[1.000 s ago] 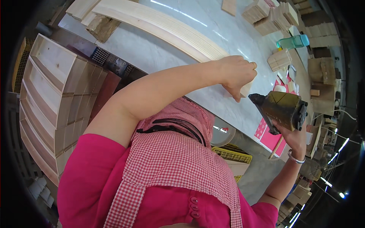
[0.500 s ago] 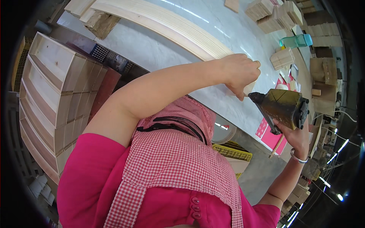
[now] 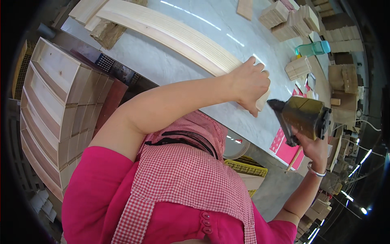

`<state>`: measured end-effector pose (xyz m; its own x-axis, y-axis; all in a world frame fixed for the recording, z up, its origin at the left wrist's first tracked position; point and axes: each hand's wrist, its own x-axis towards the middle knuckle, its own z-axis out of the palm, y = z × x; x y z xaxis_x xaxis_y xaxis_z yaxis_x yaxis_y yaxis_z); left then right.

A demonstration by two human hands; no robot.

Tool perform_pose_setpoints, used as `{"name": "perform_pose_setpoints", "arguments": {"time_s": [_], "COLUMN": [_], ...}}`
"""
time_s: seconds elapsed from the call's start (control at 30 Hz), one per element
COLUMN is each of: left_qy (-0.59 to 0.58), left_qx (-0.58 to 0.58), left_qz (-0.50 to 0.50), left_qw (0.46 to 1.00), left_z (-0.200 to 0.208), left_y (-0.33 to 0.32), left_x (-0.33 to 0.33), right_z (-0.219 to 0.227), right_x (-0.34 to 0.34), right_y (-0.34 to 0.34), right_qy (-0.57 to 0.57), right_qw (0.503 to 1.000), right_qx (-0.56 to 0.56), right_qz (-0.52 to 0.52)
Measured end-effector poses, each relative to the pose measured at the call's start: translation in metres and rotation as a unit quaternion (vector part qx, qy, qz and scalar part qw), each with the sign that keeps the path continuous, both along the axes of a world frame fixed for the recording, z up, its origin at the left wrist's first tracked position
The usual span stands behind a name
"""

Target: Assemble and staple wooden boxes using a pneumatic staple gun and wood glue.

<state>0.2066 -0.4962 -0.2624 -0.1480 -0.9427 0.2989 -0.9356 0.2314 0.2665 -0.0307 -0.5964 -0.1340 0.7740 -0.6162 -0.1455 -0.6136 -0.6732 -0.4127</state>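
Pale wooden strips (image 3: 174,36) lay under the left hand (image 3: 250,87), which clasped their end — apparently steadied; the right hand (image 3: 313,146) gripped a nail gun (image 3: 304,116) just beside it, contact not yet made.

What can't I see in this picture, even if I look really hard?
From the head view:
- How the left hand touches the wooden strips: its back hides that.
- Most fingers of the right hand: behind the dark tool.
- The pale wood piece's far end: cut off by the top edge.
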Motion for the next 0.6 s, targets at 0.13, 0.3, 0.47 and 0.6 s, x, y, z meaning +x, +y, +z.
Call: {"name": "perform_pose_setpoints", "arguments": {"time_s": [0.13, 0.3, 0.47, 0.6], "left_qy": [0.048, 0.049, 0.05, 0.055], "left_qx": [0.096, 0.088, 0.094, 0.094], "left_qz": [-0.004, -0.002, -0.005, -0.007], "left_qw": [0.994, 0.995, 0.994, 0.994], "left_z": [0.002, 0.001, 0.005, 0.004], "left_y": [-0.004, -0.004, -0.003, -0.004], "left_x": [0.003, 0.002, 0.003, 0.002], "right_z": [0.001, -0.001, -0.003, -0.006], "right_x": [0.017, 0.027, 0.028, 0.024], "right_y": [-0.008, -0.017, -0.022, -0.027], "right_qy": [-0.022, -0.024, -0.012, -0.015], "right_qw": [0.998, 0.999, 1.0, 1.0], "right_qx": [0.022, 0.03, 0.027, 0.008], "right_qz": [-0.058, -0.016, -0.007, -0.006]}}
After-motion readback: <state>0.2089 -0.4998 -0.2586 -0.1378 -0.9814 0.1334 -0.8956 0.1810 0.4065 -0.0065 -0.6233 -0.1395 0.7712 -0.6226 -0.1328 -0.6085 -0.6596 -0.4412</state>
